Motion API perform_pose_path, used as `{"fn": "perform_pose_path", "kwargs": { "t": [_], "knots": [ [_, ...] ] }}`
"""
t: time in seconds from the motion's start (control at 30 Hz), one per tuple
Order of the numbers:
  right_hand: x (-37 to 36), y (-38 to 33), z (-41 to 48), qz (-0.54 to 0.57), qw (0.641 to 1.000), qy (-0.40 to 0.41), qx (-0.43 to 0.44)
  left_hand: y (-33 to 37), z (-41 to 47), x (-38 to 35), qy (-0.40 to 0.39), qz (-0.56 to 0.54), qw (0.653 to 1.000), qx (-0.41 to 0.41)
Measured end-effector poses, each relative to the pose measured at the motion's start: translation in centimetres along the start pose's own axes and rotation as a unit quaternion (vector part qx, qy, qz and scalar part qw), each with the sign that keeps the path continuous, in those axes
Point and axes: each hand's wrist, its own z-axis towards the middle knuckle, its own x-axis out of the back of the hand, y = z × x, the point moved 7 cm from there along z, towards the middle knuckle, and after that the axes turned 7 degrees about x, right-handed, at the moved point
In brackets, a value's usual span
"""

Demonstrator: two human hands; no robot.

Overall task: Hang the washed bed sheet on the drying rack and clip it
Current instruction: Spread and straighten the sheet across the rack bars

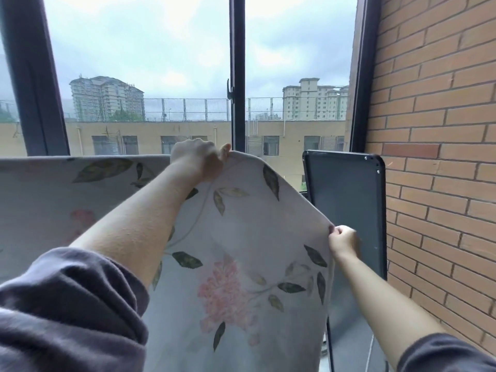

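You're pinching the sheet's (241,237) side edge with your right hand (343,241), the nearer, lower one. The sheet is hanging between both hands, its long top edge running leftward past your left hand (197,159), which is gripping that edge higher and farther out. The rail underneath is hidden. A dark panel (346,210) is standing just beyond your right hand.

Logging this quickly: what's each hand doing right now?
Left hand: grips the bed sheet at its top edge.
Right hand: pinches the bed sheet's right edge.
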Motion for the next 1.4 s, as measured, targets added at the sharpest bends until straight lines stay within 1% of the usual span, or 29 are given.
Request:
{"fn": "perform_pose_path", "kwargs": {
  "t": [0.07, 0.1, 0.13, 0.27, 0.37, 0.47, 0.63, 0.7, 0.83, 0.9, 1.03, 1.13, 1.17, 1.23, 1.33, 1.4],
  "knots": [
    [2.2, -0.7, 1.2, 0.004, 0.998, 0.054, 0.012, 0.3, 0.1, -0.1, -0.002, 0.001, 1.0, 0.003],
    [2.6, -0.9, 1.6, -0.007, 0.998, 0.061, 0.016, 0.5, 0.1, -0.1, -0.003, 0.0, 1.0, 0.002],
    [2.6, -0.8, 1.8, -0.023, 0.998, 0.052, 0.015, 0.8, 0.1, -0.1, -0.003, -0.002, 1.0, 0.001],
    [0.2, 1.0, 1.1, -0.066, 0.996, -0.058, -0.004, 1.2, 0.2, 0.0, 0.003, 0.0, 1.0, 0.001],
    [-1.6, 0.8, -0.4, -0.061, 0.992, -0.112, 0.018, 0.5, 0.1, -0.1, 0.009, -0.008, 1.0, 0.01],
    [-2.9, -0.4, -1.9, -0.036, 0.988, -0.144, 0.034, 0.0, -0.3, -0.1, 0.024, -0.019, 0.999, 0.009],
    [-4.8, -2.6, -5.3, 0.057, 0.981, -0.169, 0.076, 1.0, -2.7, -0.5, 0.116, -0.031, 0.993, -0.016],
    [-5.3, -3.2, -7.1, 0.09, 0.978, -0.16, 0.099, 1.5, -4.2, -1.4, 0.137, -0.039, 0.99, -0.026],
    [-5.9, -2.9, -10.4, 0.155, 0.972, -0.127, 0.124, 2.3, -8.0, -3.6, 0.156, 0.002, 0.987, -0.034],
    [-6.2, -2.5, -12.2, 0.187, 0.965, -0.129, 0.129, 2.5, -10.1, -5.0, 0.151, -0.01, 0.988, -0.041],
    [-5.9, -1.1, -15.8, 0.24, 0.954, -0.136, 0.116, 2.5, -14.4, -7.7, 0.114, -0.057, 0.991, -0.037],
    [-5.5, 0.1, -18.9, 0.252, 0.951, -0.144, 0.11, 2.3, -19.0, -9.6, 0.078, -0.125, 0.989, -0.026],
    [-5.5, 0.9, -19.9, 0.25, 0.952, -0.149, 0.096, 2.3, -20.9, -10.4, 0.06, -0.152, 0.986, -0.02],
    [-5.2, 3.3, -22.0, 0.245, 0.956, -0.155, 0.049, 2.0, -24.9, -12.4, 0.025, -0.198, 0.98, -0.009],
    [-5.1, 8.6, -26.5, 0.217, 0.96, -0.169, -0.058, 1.1, -32.0, -16.4, -0.048, -0.228, 0.972, 0.005],
    [-4.8, 11.2, -29.3, 0.203, 0.956, -0.179, -0.111, 0.2, -35.5, -18.0, -0.071, -0.243, 0.967, 0.021]
  ]
}}
